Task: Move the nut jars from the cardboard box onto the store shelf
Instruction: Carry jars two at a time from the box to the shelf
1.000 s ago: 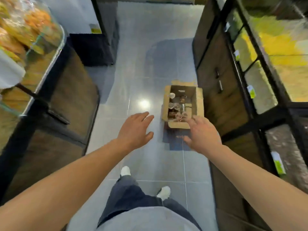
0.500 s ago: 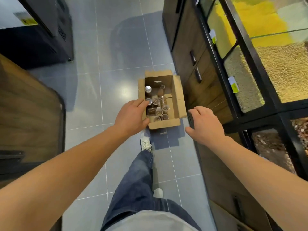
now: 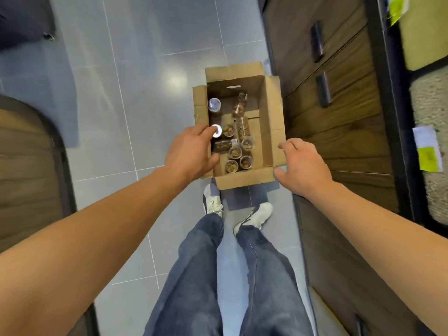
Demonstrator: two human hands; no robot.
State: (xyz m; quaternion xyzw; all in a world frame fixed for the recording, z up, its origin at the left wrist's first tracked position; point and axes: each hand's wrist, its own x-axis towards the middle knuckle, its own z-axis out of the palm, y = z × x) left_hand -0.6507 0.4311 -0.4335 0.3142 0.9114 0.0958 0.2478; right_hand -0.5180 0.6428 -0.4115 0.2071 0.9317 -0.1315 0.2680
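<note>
cardboard box [image 3: 272,132]: open on the grey tile floor [image 3: 145,81], its right flap close beside the wooden cabinet [image 3: 339,122].
nut jars [image 3: 238,151]: clustered inside the box, toward its left and near walls.
left hand [image 3: 191,151]: over the box's left edge, fingers relaxed, holding nothing.
right hand [image 3: 304,166]: loose and empty at the near right corner.
open room: bare floor left of the box.

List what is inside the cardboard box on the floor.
The cardboard box holds several nut jars, some upright, some lying down. The left hand covers its near-left corner, so anything there is hidden.
</note>
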